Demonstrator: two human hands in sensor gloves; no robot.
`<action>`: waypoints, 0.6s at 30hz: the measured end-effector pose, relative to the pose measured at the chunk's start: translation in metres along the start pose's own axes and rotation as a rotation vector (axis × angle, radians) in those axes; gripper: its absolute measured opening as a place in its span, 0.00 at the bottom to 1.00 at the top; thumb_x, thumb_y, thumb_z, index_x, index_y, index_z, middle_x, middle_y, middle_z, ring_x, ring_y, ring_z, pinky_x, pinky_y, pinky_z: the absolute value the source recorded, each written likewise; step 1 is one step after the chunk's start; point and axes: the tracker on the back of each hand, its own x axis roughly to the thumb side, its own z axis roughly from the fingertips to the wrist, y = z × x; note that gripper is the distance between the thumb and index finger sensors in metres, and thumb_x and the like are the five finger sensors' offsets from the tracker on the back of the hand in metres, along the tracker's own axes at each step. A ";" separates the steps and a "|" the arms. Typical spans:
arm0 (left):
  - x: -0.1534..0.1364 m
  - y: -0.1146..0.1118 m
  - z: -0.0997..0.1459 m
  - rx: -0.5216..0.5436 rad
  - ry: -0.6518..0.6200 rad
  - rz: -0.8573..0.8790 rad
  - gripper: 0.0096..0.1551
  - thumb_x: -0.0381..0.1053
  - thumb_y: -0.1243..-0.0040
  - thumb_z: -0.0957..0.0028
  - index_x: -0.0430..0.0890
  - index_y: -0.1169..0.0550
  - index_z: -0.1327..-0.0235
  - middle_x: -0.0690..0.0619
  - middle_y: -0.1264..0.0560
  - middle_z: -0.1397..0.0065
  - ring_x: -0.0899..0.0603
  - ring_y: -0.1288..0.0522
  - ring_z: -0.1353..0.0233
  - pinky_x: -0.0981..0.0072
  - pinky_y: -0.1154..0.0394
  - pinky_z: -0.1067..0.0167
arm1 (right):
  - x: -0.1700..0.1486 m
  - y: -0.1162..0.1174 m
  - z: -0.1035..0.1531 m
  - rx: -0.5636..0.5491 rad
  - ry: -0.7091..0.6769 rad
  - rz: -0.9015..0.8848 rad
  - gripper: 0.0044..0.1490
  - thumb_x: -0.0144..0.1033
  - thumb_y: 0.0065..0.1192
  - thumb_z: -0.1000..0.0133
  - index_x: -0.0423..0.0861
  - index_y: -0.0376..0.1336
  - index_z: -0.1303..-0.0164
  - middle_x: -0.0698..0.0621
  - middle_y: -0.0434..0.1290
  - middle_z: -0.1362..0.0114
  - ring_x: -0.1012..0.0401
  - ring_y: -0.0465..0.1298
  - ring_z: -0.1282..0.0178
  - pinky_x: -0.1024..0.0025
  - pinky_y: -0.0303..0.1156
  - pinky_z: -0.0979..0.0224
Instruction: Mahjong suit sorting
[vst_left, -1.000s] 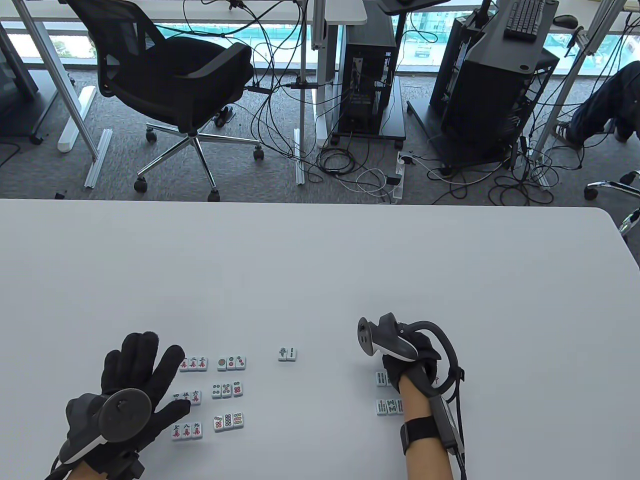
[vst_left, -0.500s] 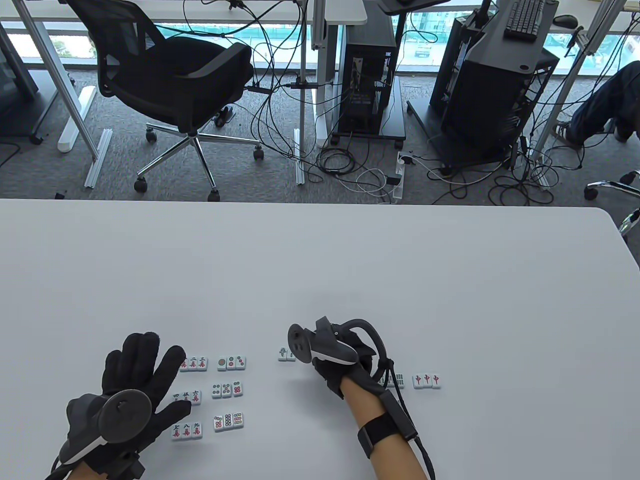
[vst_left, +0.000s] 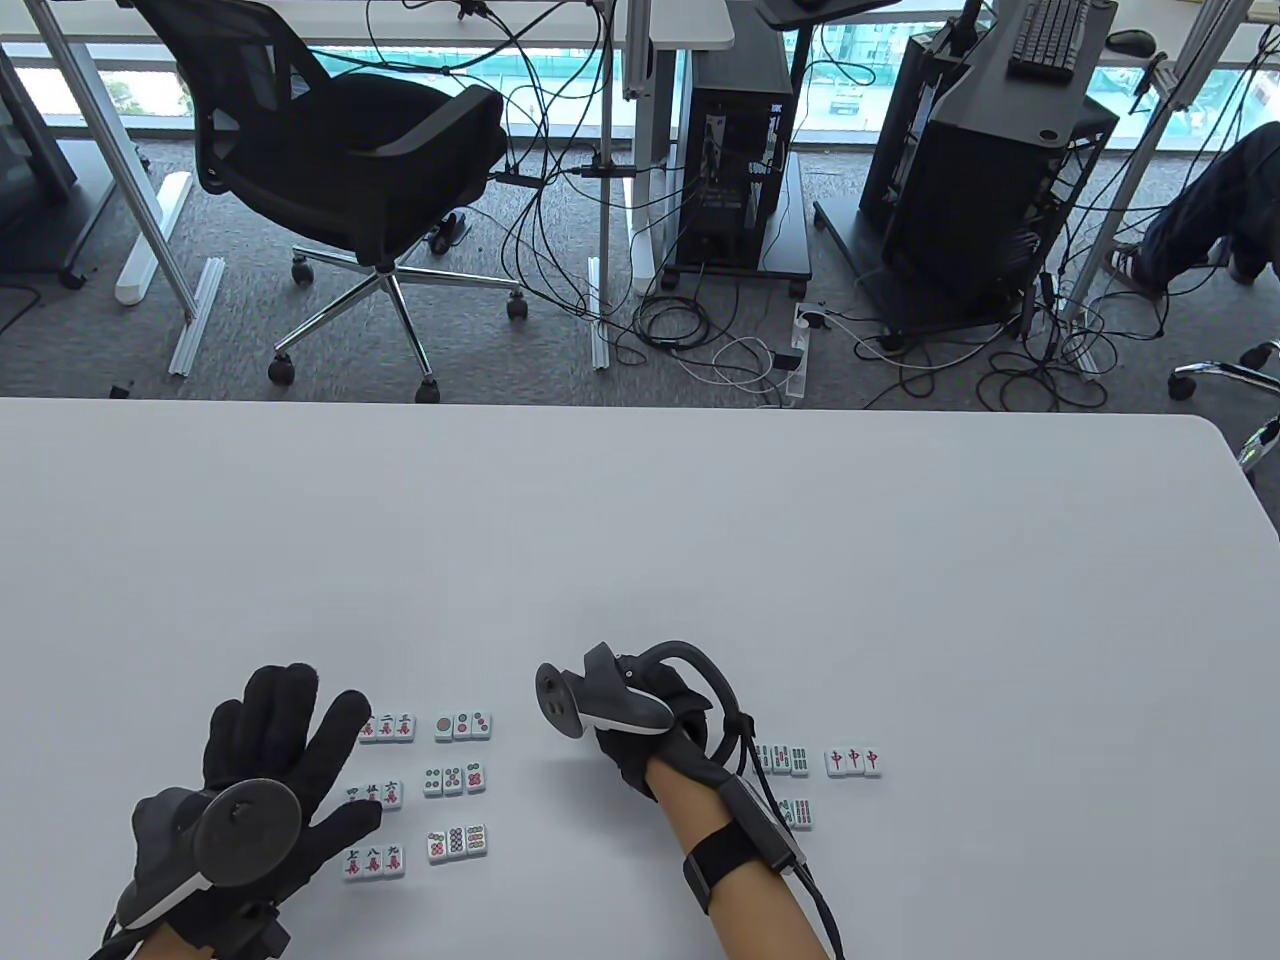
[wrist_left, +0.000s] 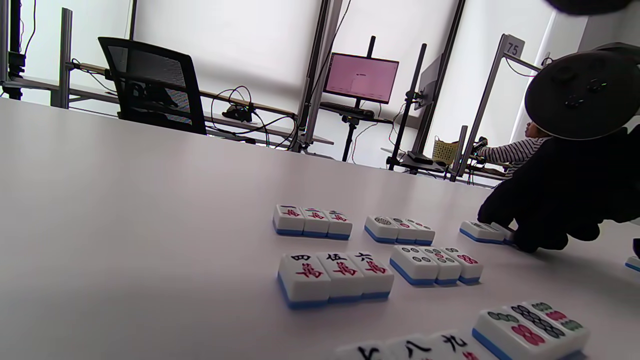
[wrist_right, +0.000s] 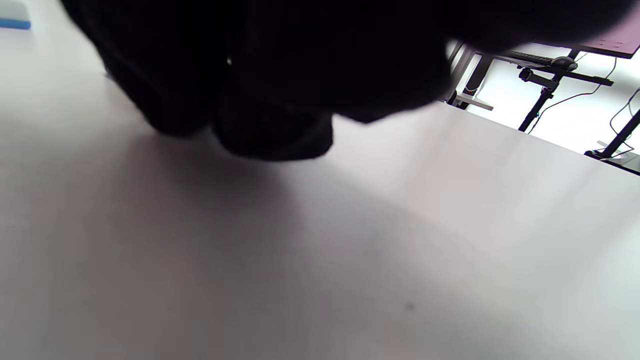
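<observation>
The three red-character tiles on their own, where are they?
In the table view, the red tiles sit far right, just beyond the bamboo tiles.

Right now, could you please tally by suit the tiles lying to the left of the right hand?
Character tiles: 9
Circle tiles: 9
Bamboo tiles, showing at the right hand's fingertips: 2
Total: 20
</observation>
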 end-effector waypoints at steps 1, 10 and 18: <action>0.000 0.000 0.000 0.000 0.000 0.000 0.53 0.79 0.53 0.60 0.65 0.54 0.23 0.62 0.75 0.21 0.46 0.76 0.16 0.38 0.69 0.22 | 0.000 -0.001 0.001 0.000 0.000 0.003 0.35 0.45 0.69 0.54 0.42 0.68 0.38 0.53 0.82 0.63 0.63 0.78 0.77 0.70 0.78 0.71; 0.000 0.001 0.001 0.006 -0.003 0.002 0.52 0.79 0.53 0.60 0.65 0.54 0.23 0.62 0.75 0.21 0.46 0.76 0.16 0.38 0.69 0.22 | -0.022 -0.013 0.022 -0.063 0.014 -0.005 0.41 0.47 0.67 0.54 0.43 0.62 0.32 0.52 0.82 0.60 0.62 0.79 0.75 0.70 0.79 0.69; 0.001 0.001 0.001 0.008 -0.005 0.002 0.53 0.79 0.53 0.60 0.65 0.54 0.23 0.62 0.75 0.21 0.46 0.76 0.16 0.38 0.69 0.22 | -0.076 -0.006 0.064 0.050 0.129 0.051 0.39 0.46 0.67 0.54 0.44 0.64 0.33 0.52 0.82 0.61 0.62 0.79 0.76 0.70 0.78 0.70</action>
